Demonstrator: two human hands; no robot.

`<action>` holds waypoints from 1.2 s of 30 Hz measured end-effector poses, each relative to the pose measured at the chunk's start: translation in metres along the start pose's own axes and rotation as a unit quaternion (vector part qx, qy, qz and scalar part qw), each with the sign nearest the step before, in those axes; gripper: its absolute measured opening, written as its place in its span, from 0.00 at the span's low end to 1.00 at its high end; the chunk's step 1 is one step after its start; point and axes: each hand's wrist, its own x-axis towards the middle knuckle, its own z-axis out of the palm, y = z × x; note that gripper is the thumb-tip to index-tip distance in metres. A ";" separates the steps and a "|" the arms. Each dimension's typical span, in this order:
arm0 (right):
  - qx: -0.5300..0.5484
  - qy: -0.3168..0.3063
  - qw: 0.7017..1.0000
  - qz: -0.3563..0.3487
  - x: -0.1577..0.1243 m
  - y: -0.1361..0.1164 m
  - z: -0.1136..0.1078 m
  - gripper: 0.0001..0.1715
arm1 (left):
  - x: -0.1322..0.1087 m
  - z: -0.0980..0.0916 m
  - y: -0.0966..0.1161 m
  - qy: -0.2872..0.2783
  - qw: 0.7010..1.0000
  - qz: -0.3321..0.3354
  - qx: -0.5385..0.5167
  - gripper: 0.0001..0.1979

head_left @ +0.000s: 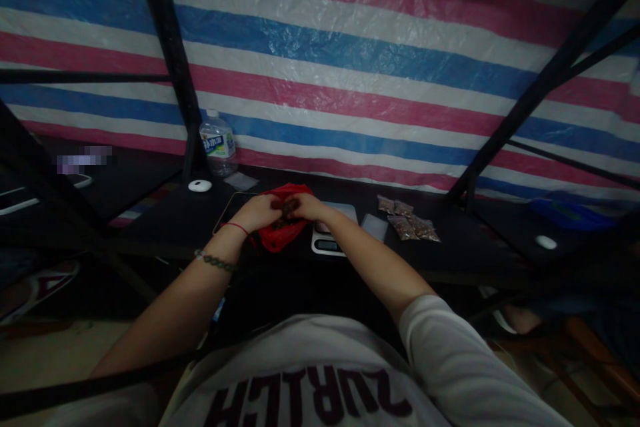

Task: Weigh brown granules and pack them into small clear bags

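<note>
A red plastic bag (281,237) lies open on the black table, with small brown pieces (287,209) inside it. My left hand (261,211) is at the bag's left side, its fingertips at the mouth, closed on something I cannot make out. From the right, my right hand (306,205) reaches into the same bag, fingers bent around some of the brown pieces. A white digital scale (328,247) stands just right of the bag, partly under my right forearm. Beside it lies a clear flat bag (374,227). Several small filled packets (409,227) lie farther right.
A clear bottle (218,144) stands at the back left, near a white oval object (200,185) and a clear packet (241,181). Black metal posts rise on both sides. At the right are a blue item (570,215) and another white oval object (546,241).
</note>
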 end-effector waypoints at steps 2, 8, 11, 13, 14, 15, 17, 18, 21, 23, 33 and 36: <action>-0.005 0.009 1.000 0.002 -0.001 0.000 0.001 0.16 | 0.000 0.003 0.001 -0.007 1.000 0.019 -0.007 0.16; -0.065 0.047 0.997 0.013 -0.001 -0.002 0.002 0.16 | 0.001 0.007 0.003 0.028 0.998 0.041 -0.030 0.19; -0.068 0.048 0.996 0.017 -0.003 -0.003 -0.002 0.17 | 0.002 0.006 0.001 0.041 0.998 0.018 -0.039 0.21; -0.079 0.067 0.994 0.019 -0.007 -0.004 -0.004 0.17 | 0.002 0.004 -0.001 0.046 0.999 -0.010 -0.024 0.22; -0.087 0.087 0.992 0.021 -0.009 -0.005 -0.005 0.18 | 0.002 0.002 -0.002 0.047 0.999 -0.018 -0.009 0.22; -0.094 0.106 0.990 0.023 -0.011 -0.006 -0.005 0.20 | 0.002 0.001 -0.003 0.046 0.999 -0.021 0.008 0.21; -0.106 0.125 0.986 0.024 -0.015 -0.007 -0.006 0.22 | 0.001 -0.001 -0.005 0.035 0.999 -0.013 0.038 0.19; -0.113 0.128 0.985 0.023 -0.017 -0.007 -0.006 0.23 | 0.000 -0.001 -0.005 0.023 0.998 -0.006 0.050 0.18; -0.128 0.140 0.982 0.011 -0.022 -0.008 -0.008 0.23 | 0.000 0.004 -0.005 -0.020 0.997 0.026 0.076 0.14; -0.135 0.157 0.978 0.006 -0.025 -0.007 -0.009 0.24 | 0.001 0.010 -0.005 -0.037 0.995 0.057 0.069 0.12; -0.083 0.165 0.983 0.002 -0.038 -0.006 -0.013 0.23 | 0.002 0.021 -0.001 -0.073 0.996 0.019 0.052 0.16; -0.021 0.158 0.987 -0.011 -0.039 -0.012 -0.014 0.23 | 0.003 0.021 -0.003 -0.082 0.995 0.025 0.058 0.13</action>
